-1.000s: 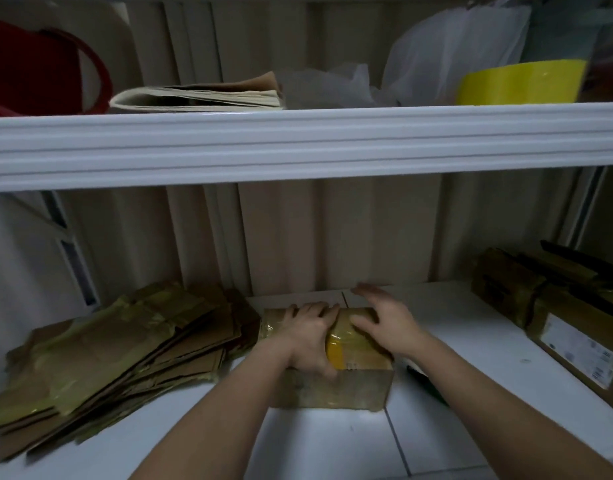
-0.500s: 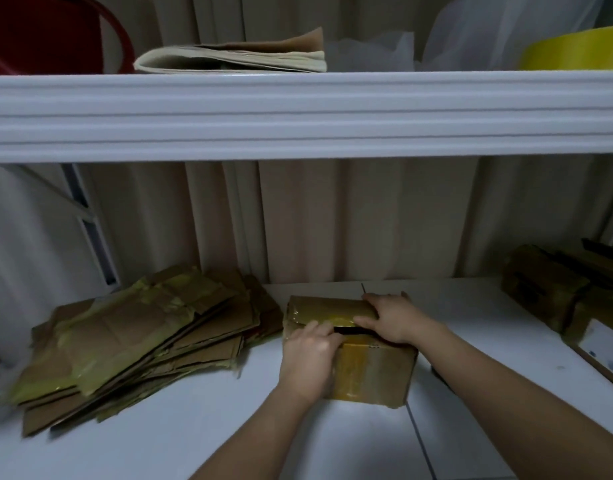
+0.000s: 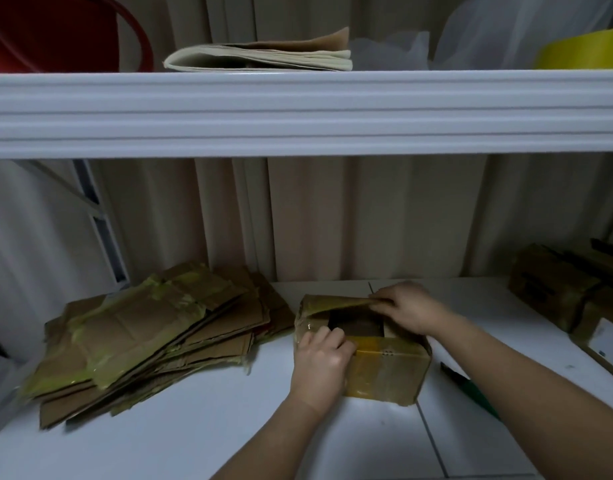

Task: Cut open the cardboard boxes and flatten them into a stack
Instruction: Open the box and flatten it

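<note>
Head view
Setting: a white worktop (image 3: 201, 441) under a white shelf (image 3: 298, 112), with a ribbed beige wall behind.
Box: a small taped cardboard box (image 3: 384, 372) stands on the worktop directly between the hands, its top partly open and dark inside.
Left hand (image 3: 320, 365): fingers curled over the box's near left top edge, gripping it.
Right hand (image 3: 407, 311): pinches the far top flap (image 3: 336, 303), which is lifted at its right end.
Stack: flattened cardboard (image 3: 149, 337) lies in a loose pile left of the left hand, close to the box.
Right of the right hand: more taped boxes (image 3: 554, 289) at the worktop's edge; a dark and green tool (image 3: 467, 389) lies beside the forearm, too dim to identify.
On the shelf: folded papers (image 3: 263, 57), a red container (image 3: 52, 32), a yellow roll (image 3: 585, 51).
</note>
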